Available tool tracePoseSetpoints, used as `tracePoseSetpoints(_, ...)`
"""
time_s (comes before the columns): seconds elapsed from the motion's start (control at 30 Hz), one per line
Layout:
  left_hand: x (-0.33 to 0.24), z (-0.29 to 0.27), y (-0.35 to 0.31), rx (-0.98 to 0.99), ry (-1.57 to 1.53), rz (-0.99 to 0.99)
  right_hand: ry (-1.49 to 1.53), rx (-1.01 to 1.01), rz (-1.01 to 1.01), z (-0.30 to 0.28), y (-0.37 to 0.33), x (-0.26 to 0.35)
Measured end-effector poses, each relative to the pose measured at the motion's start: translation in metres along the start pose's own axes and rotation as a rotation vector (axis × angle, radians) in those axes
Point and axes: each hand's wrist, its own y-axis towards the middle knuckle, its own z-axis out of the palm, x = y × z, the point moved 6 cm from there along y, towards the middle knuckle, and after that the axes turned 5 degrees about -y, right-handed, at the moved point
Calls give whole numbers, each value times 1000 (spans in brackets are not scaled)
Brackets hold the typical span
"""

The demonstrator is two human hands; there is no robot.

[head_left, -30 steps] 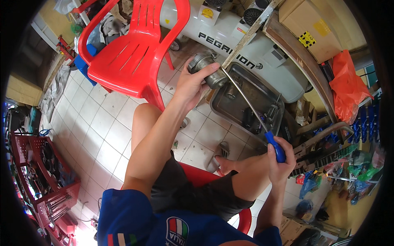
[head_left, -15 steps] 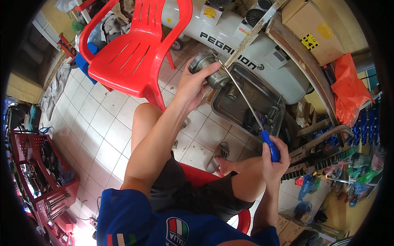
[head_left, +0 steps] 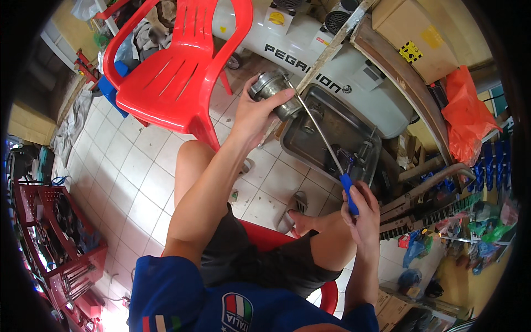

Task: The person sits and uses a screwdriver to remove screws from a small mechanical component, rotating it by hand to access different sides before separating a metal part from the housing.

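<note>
My left hand (head_left: 255, 113) is wrapped round a metal cylindrical motor-like part (head_left: 275, 91), holding it up in front of my knees. A long screwdriver (head_left: 321, 133) with a blue handle slants from upper left to lower right. My right hand (head_left: 362, 213) grips that handle. The shaft's far end meets the upper side of the metal part near my left thumb; the exact contact at the tip is too small to make out. Behind and below them, a dark metal tray (head_left: 287, 141) on the floor holds several greasy metal parts.
A red plastic chair (head_left: 160, 83) stands at the far left. Behind the tray lies a large grey compressor tank (head_left: 243, 27). Red tool racks (head_left: 72, 265) line the left side. At right are an orange bag (head_left: 467, 119), a cardboard box (head_left: 412, 39) and hanging metal tools.
The right hand and screwdriver handle have shifted a little left and the fingers have re-set on the handle. The metal part has turned slightly in the left hand.
</note>
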Motion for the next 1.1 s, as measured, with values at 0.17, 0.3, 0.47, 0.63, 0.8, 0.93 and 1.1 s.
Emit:
tracePoseSetpoints(0.17,6,0,-1,-20,41,-11,-422,-200,-220,-5,0,10)
tracePoseSetpoints(0.3,7,-2,1,-33,70,-28,-703,-198,-675,8,-21,39)
tracePoseSetpoints(0.47,13,-4,0,-18,103,-37,-382,-258,-490,-7,-16,32)
tracePoseSetpoints(0.63,20,-3,2,-23,70,-57,118,13,-144,-14,2,-10)
tracePoseSetpoints(0.8,16,-6,1,-46,89,-70,-407,-150,-504,-15,-18,22)
tracePoseSetpoints(0.93,21,-5,0,-57,147,-21,-272,-302,-400,-23,-11,21)
tracePoseSetpoints(1.1,20,-6,2,-81,112,-12,-125,-244,-212,-16,7,-5)
